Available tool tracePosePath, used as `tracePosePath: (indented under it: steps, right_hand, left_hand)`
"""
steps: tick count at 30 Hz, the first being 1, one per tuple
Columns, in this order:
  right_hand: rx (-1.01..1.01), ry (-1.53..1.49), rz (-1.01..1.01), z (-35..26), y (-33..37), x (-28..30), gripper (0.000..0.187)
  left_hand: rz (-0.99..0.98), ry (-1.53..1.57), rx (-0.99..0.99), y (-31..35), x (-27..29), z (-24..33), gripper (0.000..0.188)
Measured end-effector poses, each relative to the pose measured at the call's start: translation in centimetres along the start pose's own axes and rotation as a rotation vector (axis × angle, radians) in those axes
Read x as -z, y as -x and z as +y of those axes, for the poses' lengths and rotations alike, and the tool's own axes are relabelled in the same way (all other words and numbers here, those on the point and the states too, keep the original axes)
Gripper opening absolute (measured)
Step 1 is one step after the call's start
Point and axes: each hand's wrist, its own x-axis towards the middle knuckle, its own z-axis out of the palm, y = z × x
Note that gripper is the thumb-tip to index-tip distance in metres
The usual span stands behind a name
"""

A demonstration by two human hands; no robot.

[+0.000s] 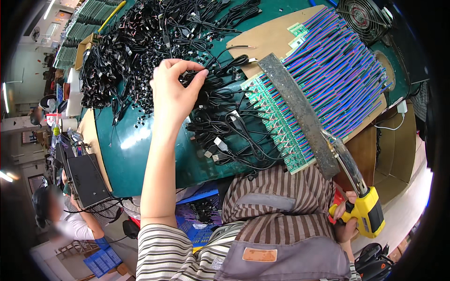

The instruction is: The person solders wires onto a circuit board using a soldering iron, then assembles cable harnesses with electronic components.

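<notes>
My left hand (pixel 174 89) is over the table with thumb and forefinger pinched together beside a heap of black cables (pixel 206 122). Anything between those fingertips is too small to make out. In my right hand (pixel 346 216) is a yellow soldering gun (pixel 369 213), its metal barrel pointing up toward a dark metal bar (pixel 300 110). That bar lies across a row of green circuit boards (pixel 276 122). Striped blue, red and black wires (pixel 333 70) run from the boards to the right. Several black cables reach the boards' left edge.
The boards rest on a brown cardboard sheet (pixel 258 40) on the green table (pixel 140 164). Loose small-plug cables (pixel 136 56) pile at the back left. A fan (pixel 363 18) stands far right, and a cardboard box (pixel 398 140) is at right. Another person (pixel 70 220) sits at left.
</notes>
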Motion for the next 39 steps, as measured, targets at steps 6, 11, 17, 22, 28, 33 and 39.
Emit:
tracePosePath:
  steps: [6, 11, 17, 22, 28, 33, 39]
  right_hand:
    - [-0.143, 0.061, 0.068, 0.2, 0.8, 0.4, 0.088]
    - [-0.061, 0.024, 0.041, 0.0, 0.2, -0.3, 0.076]
    - [-0.200, 0.038, -0.034, -0.8, 0.1, -0.1, 0.088]
    - [-0.069, 0.048, 0.005, -2.0, -1.7, -1.7, 0.072]
    - [-0.159, -0.187, -0.264, -4.2, -5.3, -5.0, 0.059]
    - [-0.218, -0.195, -0.432, -7.7, -8.5, -8.8, 0.041]
    - [-0.099, 0.035, -0.354, -7.2, -8.4, -9.3, 0.046]
  left_hand:
    - [-0.265, 0.180, -0.161, -0.5, -0.1, 1.1, 0.020]
    - [-0.349, 0.103, -0.102, -1.2, -0.6, 2.3, 0.020]
    - [-0.166, 0.135, -0.206, -0.5, -0.3, 1.4, 0.009]
    - [0.099, 0.096, -0.462, -0.2, 3.4, 3.4, 0.009]
    - [0.011, 0.227, -0.710, 2.8, 6.4, 8.8, 0.026]
    - [-0.186, 0.374, -0.578, 6.8, 6.8, 13.3, 0.020]
    - [-0.212, 0.424, -0.750, 7.6, 5.7, 12.6, 0.033]
